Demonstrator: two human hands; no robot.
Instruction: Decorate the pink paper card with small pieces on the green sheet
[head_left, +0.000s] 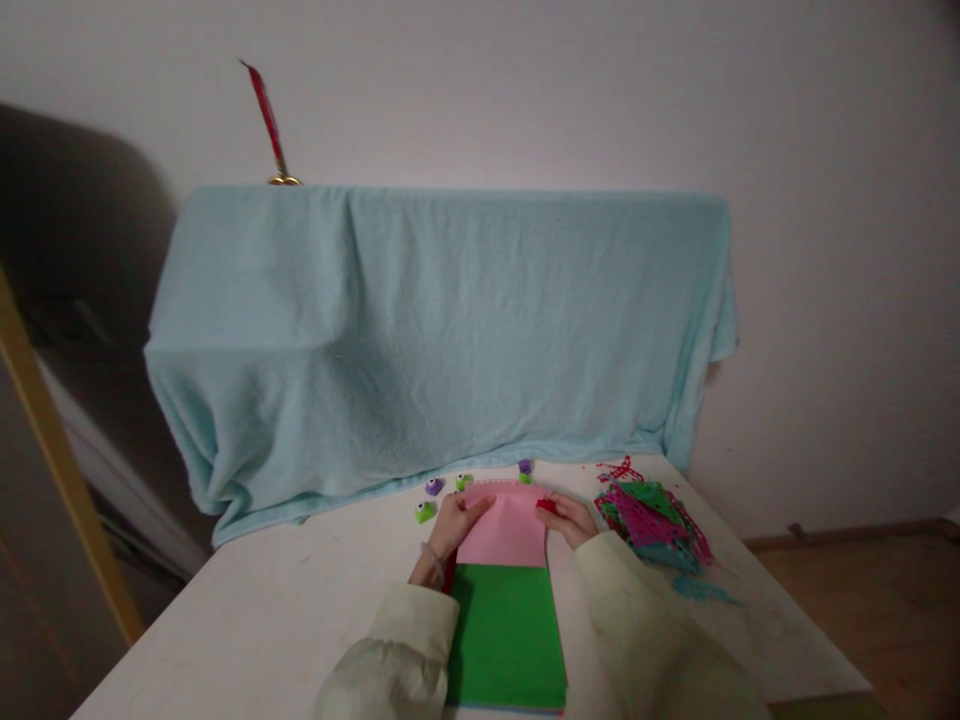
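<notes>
A sheet of pink paper (502, 530) with a row of small cut-outs along its far edge lies over a stack of coloured paper, green sheet (506, 635) uppermost. My left hand (455, 522) grips the pink sheet at its left edge, thumb on top. At the far right corner of that sheet, my right hand (568, 519) is closed around a small red craft punch (547, 506). Just beyond the paper stand similar small punches: a green one (425, 511), a purple one (434, 487), and others partly behind the sheet.
Pierced paper scraps in pink, green and blue (652, 520) are heaped to the right on the white table (300, 610), with red bits (619, 468) behind. A light blue cloth (480, 330) drapes over a large object at the back. Gold-handled scissors (285, 181) lie on top.
</notes>
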